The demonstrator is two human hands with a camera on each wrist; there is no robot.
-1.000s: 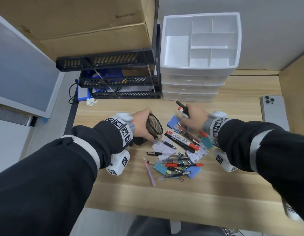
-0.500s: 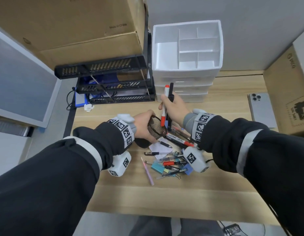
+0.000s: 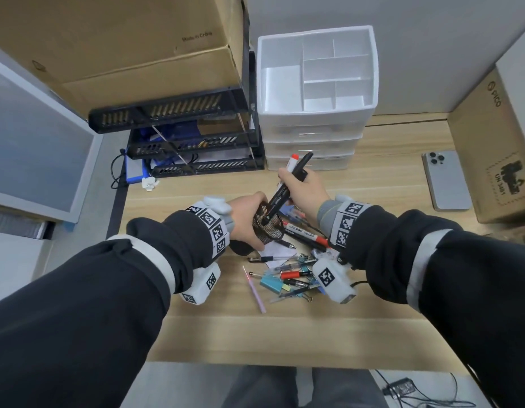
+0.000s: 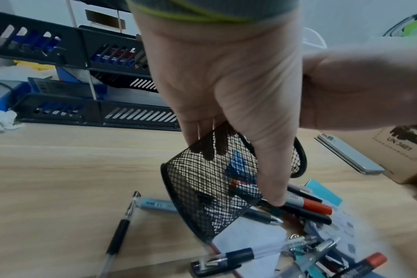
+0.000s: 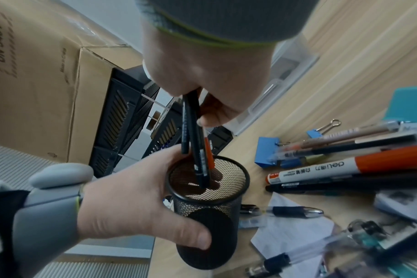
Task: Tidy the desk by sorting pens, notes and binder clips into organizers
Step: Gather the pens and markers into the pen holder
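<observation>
My left hand (image 3: 246, 222) grips a black mesh pen cup (image 3: 267, 226) (image 4: 217, 180) (image 5: 207, 205), tilted just above the desk. My right hand (image 3: 302, 187) (image 5: 202, 75) holds a bunch of pens (image 3: 287, 187) (image 5: 198, 150), a black marker and a red-capped one among them. Their lower ends dip into the cup's mouth. On the wooden desk (image 3: 285, 328) in front of the cup lies a pile of pens, markers (image 5: 345, 167), paper notes (image 3: 274, 250) and binder clips (image 3: 270, 282) (image 5: 267, 152).
A white drawer organizer (image 3: 317, 72) with open top compartments stands at the back. Left of it are black stacked letter trays (image 3: 190, 139) under a cardboard box (image 3: 123, 45). A phone (image 3: 445, 179) and another cardboard box (image 3: 496, 148) lie at the right.
My right hand lifted pens out of the pile, swung them upright, then lowered their tips into the mesh cup. My left hand kept hold of the cup.
</observation>
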